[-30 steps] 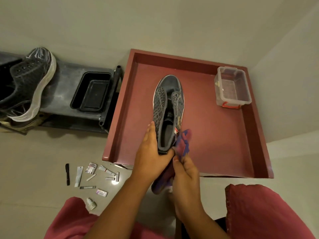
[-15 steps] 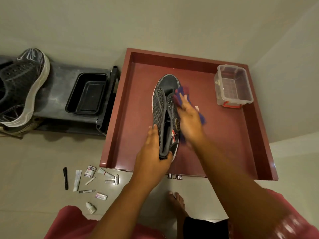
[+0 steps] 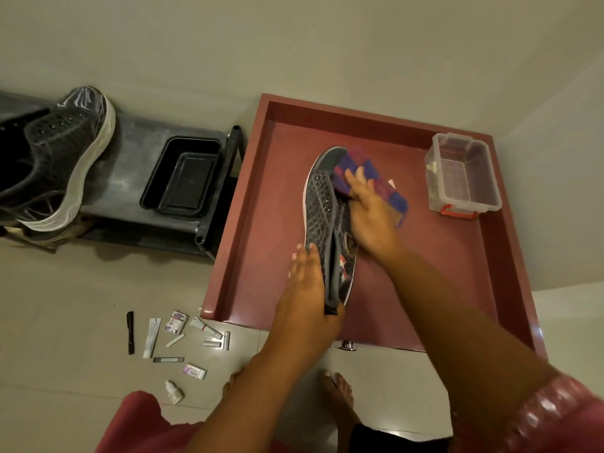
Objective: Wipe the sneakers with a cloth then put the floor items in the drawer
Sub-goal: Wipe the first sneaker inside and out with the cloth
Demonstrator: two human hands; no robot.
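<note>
A dark grey sneaker (image 3: 322,204) is held over the open red drawer (image 3: 248,223), toe pointing away from me. My left hand (image 3: 310,289) grips its heel end. My right hand (image 3: 369,210) presses a blue and red cloth (image 3: 376,178) against the sneaker's toe and right side, fingers stretched flat on the cloth. A second sneaker (image 3: 62,158) with a white sole lies on the dark rack at the left. Several small items lie on the floor left of my feet: a black pen (image 3: 130,331), tubes (image 3: 152,336), sachets (image 3: 176,322) and a small dropper bottle (image 3: 175,391).
A clear plastic box (image 3: 462,174) with a red latch stands in the drawer's far right corner. A black tray (image 3: 183,176) sits on the dark rack (image 3: 130,158) beside the drawer. My bare feet (image 3: 340,387) stand just in front of the drawer's handle (image 3: 348,345).
My right hand moved the cloth from the sneaker's heel up along it to the toe. My left hand keeps hold of the heel.
</note>
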